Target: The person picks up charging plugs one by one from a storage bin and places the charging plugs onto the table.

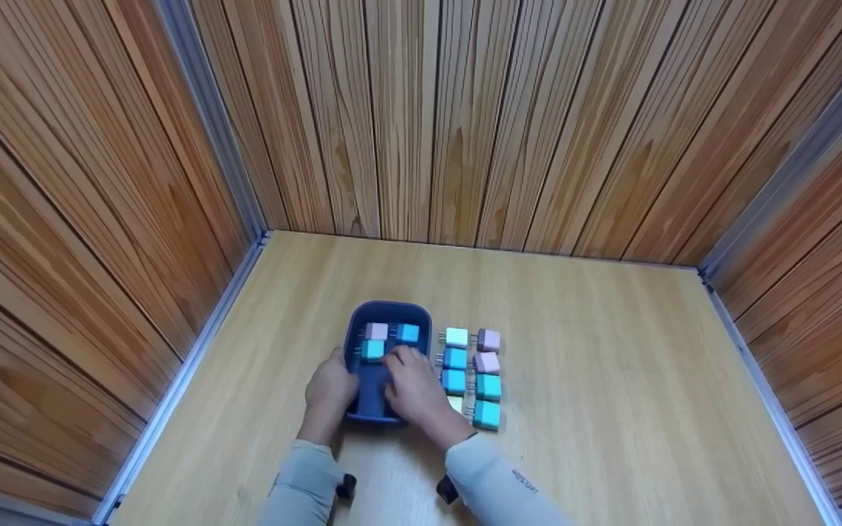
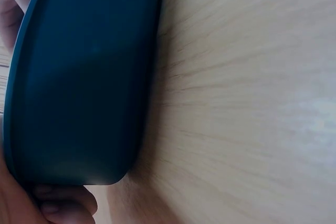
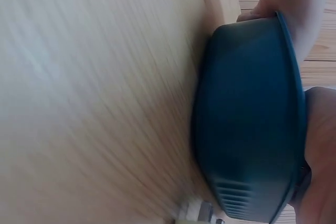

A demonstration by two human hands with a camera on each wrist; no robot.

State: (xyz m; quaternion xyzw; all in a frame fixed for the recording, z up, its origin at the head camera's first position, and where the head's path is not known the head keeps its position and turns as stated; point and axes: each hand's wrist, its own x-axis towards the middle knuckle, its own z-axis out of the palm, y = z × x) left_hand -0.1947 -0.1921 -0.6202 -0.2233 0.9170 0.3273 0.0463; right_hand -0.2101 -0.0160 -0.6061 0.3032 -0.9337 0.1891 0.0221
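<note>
My left hand (image 1: pixel 331 387) grips the left rim of a dark blue plastic bin (image 1: pixel 370 398), its fingers (image 2: pixel 68 203) curled under the rim in the left wrist view. Over the bin's right side, my right hand (image 1: pixel 414 383) reaches in with bent fingers. A dark blocky thing (image 3: pixel 302 182), seemingly a charger plug, shows against that hand in the right wrist view; its colour is hidden. Inside the bin lie a pink plug (image 1: pixel 376 332), a blue plug (image 1: pixel 408 333) and a teal plug (image 1: pixel 373 351), the teal one just left of my right fingertips.
Right of the bin, several more two-pronged plugs stand in two columns, among them a pale green plug (image 1: pixel 456 337), a mauve plug (image 1: pixel 488 340) and a teal plug (image 1: pixel 487 414). My right forearm partly covers a pale yellow plug (image 1: pixel 454 404). Wood-patterned walls (image 1: pixel 457 146) enclose the table (image 1: pixel 611 365).
</note>
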